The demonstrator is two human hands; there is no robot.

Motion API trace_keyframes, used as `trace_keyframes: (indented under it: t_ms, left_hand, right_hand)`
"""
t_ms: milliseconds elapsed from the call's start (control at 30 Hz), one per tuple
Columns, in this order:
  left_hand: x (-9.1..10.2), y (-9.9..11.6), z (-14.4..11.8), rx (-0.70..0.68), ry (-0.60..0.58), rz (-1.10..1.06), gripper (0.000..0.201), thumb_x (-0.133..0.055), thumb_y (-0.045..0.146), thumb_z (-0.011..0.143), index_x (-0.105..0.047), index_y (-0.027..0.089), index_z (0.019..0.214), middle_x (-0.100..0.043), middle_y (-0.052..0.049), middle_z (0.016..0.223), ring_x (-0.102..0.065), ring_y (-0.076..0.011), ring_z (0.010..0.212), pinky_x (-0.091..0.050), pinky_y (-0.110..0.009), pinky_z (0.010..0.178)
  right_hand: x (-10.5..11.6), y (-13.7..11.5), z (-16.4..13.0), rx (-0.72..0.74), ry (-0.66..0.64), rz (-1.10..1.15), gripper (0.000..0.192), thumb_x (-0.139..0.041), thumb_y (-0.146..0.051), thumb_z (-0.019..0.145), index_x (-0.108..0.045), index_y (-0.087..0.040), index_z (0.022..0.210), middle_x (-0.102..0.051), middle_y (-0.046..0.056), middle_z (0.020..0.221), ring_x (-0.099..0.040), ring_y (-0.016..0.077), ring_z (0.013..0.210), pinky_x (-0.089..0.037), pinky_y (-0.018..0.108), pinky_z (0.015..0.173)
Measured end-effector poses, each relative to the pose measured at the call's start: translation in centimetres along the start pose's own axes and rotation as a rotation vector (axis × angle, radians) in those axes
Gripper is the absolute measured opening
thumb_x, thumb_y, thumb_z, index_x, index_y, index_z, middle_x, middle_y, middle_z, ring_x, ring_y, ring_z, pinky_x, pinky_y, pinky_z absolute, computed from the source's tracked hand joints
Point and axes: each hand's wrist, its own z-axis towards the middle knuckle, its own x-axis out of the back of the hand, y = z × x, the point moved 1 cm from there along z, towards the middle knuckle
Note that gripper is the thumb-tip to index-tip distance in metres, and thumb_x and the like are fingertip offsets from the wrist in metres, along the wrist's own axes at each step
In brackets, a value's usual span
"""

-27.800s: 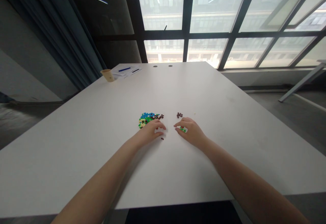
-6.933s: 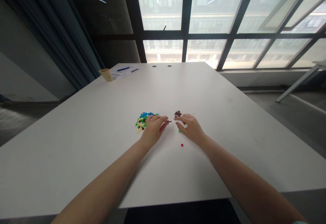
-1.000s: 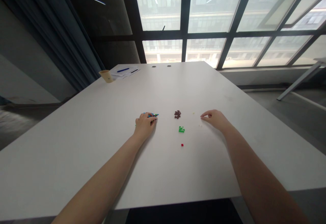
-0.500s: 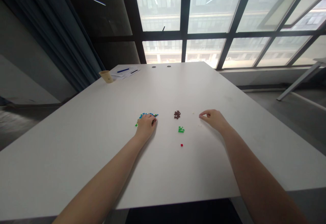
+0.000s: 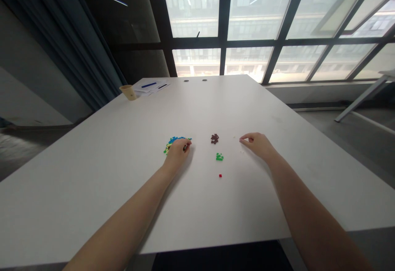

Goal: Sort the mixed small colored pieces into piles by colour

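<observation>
Multicoloured small bricks, blue/green/yellow, sit in a loose pile (image 5: 173, 142) just left of frame centre on the white table (image 5: 123, 172). Left hand (image 5: 177, 151) lies on the pile's right and near side, fingers curled down into it, fingertips (image 5: 187, 143) touching the bricks at the pile's right edge. Whether a brick is actually pinched: cannot tell, too small and covered by the fingers. Most of the pile shows to the left of and above the knuckles.

Right hand (image 5: 257, 143) is right of centre, well apart from the pile. Thumb and forefinger are brought together at the tip, pointing left, the other fingers loosely curled. If something is held between them, it is too small to make out. A few pale specks (image 5: 241, 152) lie on the table just beside that hand, on its near side, and another pale speck (image 5: 234, 137) sits just left of the fingertips.

Between the two hands:
- dark brown brick cluster (image 5: 214, 138), roughly level with both hands, nearer the right one
- green brick cluster (image 5: 219, 156) just below the brown one in frame
- single red brick (image 5: 220, 175) further down, alone, toward the near edge

None of these three is touched by either hand.

Upper left of the frame, far table corner: a tan paper cup (image 5: 128, 92) standing upright, papers (image 5: 151, 86) just beside it with a blue pen (image 5: 149, 84) lying on top. Large window panes with dark frames fill the top of the frame, and a dark curtain hangs at left.
</observation>
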Motion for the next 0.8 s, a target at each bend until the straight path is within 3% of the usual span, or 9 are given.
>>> trace_keyframes:
  t_ms: [367, 633, 800]
  left_hand:
    - [0.9, 3.7, -1.2, -0.060, 0.044, -0.246, 0.011, -0.053, 0.021, 0.074, -0.062, 0.019, 0.080, -0.065, -0.002, 0.076, -0.057, -0.0139, 0.071, -0.045, -0.027, 0.065]
    - [1.0, 4.5, -1.9, -0.115, 0.036, -0.294, 0.022, -0.054, 0.022, 0.077, -0.052, 0.022, 0.099, -0.065, 0.001, 0.078, -0.057, -0.0111, 0.069, -0.045, -0.024, 0.063]
    - [1.0, 4.7, -2.1, -0.165, 0.025, -0.298, 0.023, -0.053, 0.025, 0.080, -0.049, 0.023, 0.103, -0.067, 0.000, 0.082, -0.057, -0.0111, 0.072, -0.046, -0.023, 0.062]
  right_hand:
    - [-1.1, -2.5, -0.5, 0.091, -0.006, 0.069, 0.026, -0.051, -0.034, 0.075, -0.072, -0.020, 0.084, -0.056, 0.000, 0.060, -0.044, 0.0111, 0.053, -0.033, 0.024, 0.055]
    - [-3.5, -5.5, -1.8, 0.351, -0.008, 0.233, 0.018, -0.053, -0.025, 0.079, -0.069, -0.020, 0.085, -0.065, 0.002, 0.075, -0.052, 0.0116, 0.062, -0.039, 0.024, 0.063]
    - [-4.7, -7.1, -2.8, 0.531, 0.096, 0.295, 0.019, -0.054, -0.024, 0.081, -0.067, -0.021, 0.095, -0.060, 0.003, 0.075, -0.052, 0.0124, 0.068, -0.041, 0.025, 0.067]
